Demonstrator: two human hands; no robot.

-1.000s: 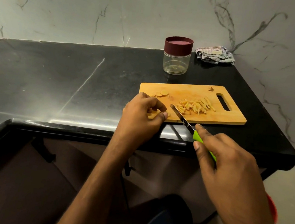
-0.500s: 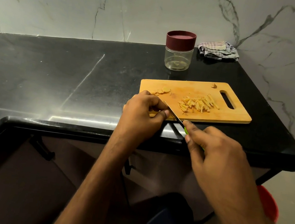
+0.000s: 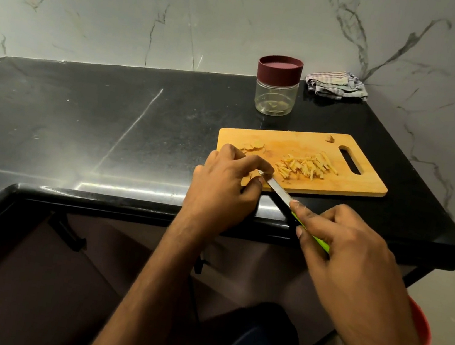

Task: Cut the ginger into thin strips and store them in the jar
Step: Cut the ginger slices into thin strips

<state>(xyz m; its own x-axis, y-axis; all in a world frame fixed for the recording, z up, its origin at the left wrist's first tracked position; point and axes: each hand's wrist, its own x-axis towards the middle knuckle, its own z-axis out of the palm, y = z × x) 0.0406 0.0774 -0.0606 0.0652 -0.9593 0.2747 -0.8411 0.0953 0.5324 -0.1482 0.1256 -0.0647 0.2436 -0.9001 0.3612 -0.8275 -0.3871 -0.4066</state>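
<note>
Head view: a wooden cutting board (image 3: pixel 296 150) is seen lying on a black countertop (image 3: pixel 81 122), near its front edge. The left hand (image 3: pixel 226 185) is rested on the board's near left corner, its fingers curled down over a piece of ginger that is mostly hidden beneath them. A knife (image 3: pixel 277 191) with a green handle is gripped by the right hand (image 3: pixel 336 240), the forefinger laid along the blade's back; the blade tip is set right against the left fingertips (image 3: pixel 267 168). A heap of cut ginger strips (image 3: pixel 307 167) is spread on the board's middle, and a few ginger slices (image 3: pixel 253 147) lie just beyond the left hand. 1 small scrap (image 3: pixel 330 139) sits at the far edge. A clear jar (image 3: pixel 275 97) with a maroon lid (image 3: pixel 280 69) on it is stood behind the board, and a folded checked cloth (image 3: pixel 336 84) is placed beside it by the marble wall (image 3: pixel 213 18).
</note>
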